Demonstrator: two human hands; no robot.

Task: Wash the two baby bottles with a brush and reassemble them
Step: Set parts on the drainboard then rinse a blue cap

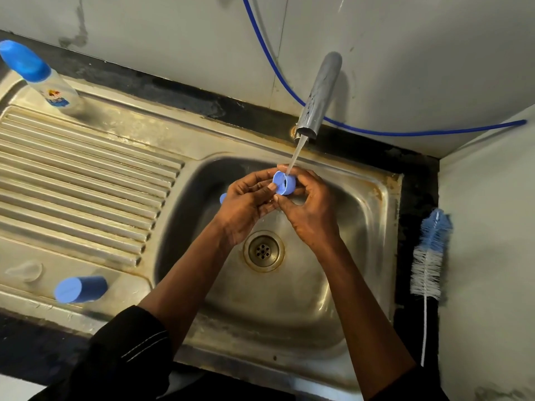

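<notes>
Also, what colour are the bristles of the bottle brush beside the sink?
The bottle brush is blue toward the tip, white nearer the handle; head view.

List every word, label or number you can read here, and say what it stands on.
Baby bottle on the drainboard: a coloured picture over blue lettering, too blurred to read.
Blue cap, brush, tap, blue ring: no print visible.
</notes>
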